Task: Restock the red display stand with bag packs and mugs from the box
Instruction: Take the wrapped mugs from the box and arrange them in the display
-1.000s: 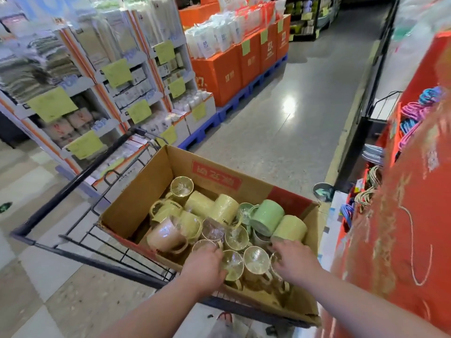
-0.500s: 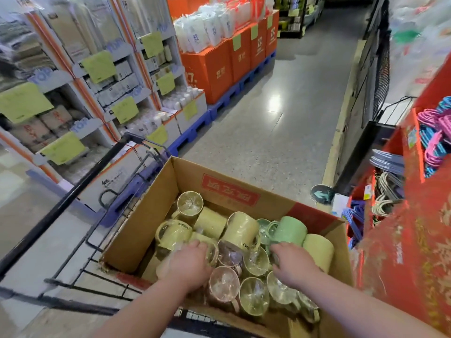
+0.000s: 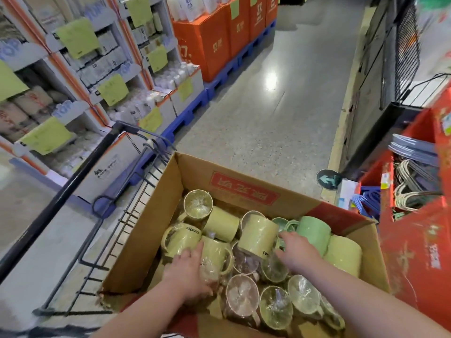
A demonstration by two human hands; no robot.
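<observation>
mugs (image 3: 258,234) in cardboard box (image 3: 156,228), on cart (image 3: 73,186)

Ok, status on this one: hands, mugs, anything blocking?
Left hand on a wrapped mug, grip unclear. Right hand open among mugs in the box. Nothing in the way.

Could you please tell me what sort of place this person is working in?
Most likely a shop aisle, probably a discount store: shelves hung with yellow-green price cards, orange boxes stacked on blue pallets, and a cart carrying a box of wrapped mugs.
</observation>
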